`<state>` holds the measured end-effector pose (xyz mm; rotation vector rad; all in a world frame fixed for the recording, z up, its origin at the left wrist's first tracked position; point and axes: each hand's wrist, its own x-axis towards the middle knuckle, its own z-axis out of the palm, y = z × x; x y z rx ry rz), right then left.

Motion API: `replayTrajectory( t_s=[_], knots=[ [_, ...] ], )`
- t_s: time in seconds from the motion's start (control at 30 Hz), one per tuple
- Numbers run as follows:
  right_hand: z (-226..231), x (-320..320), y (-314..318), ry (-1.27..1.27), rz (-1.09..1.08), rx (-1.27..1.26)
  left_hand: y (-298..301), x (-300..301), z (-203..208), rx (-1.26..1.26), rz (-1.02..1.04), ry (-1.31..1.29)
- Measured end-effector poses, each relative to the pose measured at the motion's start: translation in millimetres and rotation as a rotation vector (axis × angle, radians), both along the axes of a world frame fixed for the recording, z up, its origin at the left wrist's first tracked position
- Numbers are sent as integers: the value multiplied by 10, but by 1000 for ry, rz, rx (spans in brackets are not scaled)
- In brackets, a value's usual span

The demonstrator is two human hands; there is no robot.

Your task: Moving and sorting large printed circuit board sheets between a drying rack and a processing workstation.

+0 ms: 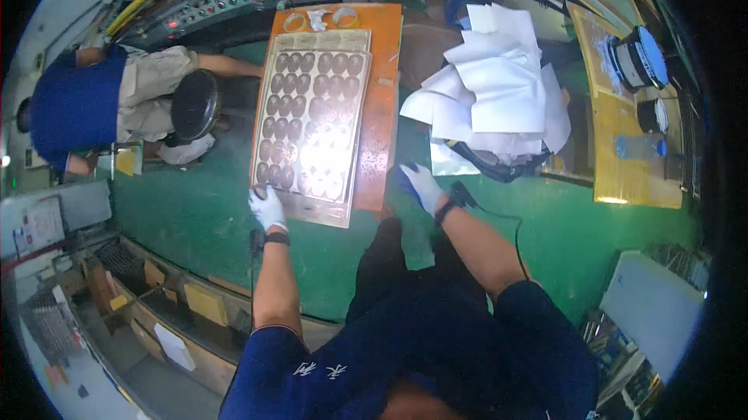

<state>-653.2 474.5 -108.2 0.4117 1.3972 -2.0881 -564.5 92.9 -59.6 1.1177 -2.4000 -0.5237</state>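
A glossy pale panel with rows of dark round shapes (310, 120) lies on an orange board (380, 116) in front of me, with another pale sheet edge showing beneath it. My left hand (267, 208), in a white glove, is at the panel's near left corner, its fingers closed on the edge. My right hand (423, 186), gloved in white with bluish fingertips, hangs to the right of the board. Its fingers are stretched out and hold nothing. It is nearest to a loose pile of white sheets (499, 93).
Tape rolls (344, 18) lie at the board's far end. A seated person (82, 108) and a round black stool (195, 105) are at left. A partitioned wooden bin (148, 319) stands near left. At right, a yellow board (604, 132) carries a large black-and-white spool (640, 60).
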Motion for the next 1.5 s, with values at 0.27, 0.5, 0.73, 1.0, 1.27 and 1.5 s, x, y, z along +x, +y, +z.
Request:
replayTrajectory(
  t_s=[0.27, 0.5, 0.73, 1.0, 1.27, 1.5],
  knots=[
    [-796, 1236, 2459, -235, 23, 238, 2809, 678, -201, 265, -593, -311],
    [-766, 1956, 4305, -425, -470, 296, 4648, 719, -232, 360, -1236, -623],
    [-1058, 3139, 5137, -457, -786, 128, 5441, 89, 126, 331, -1517, -744],
    [-730, 3546, 4399, -696, -807, 262, 6201, -501, 915, 599, -1833, -317],
    [-497, 3162, 4376, -294, -927, 237, 6956, -755, 3805, 719, -1889, 691],
    [-650, 3681, 4871, -231, -936, 369, 7787, 150, 5016, 1852, -2907, 636]
  ],
)
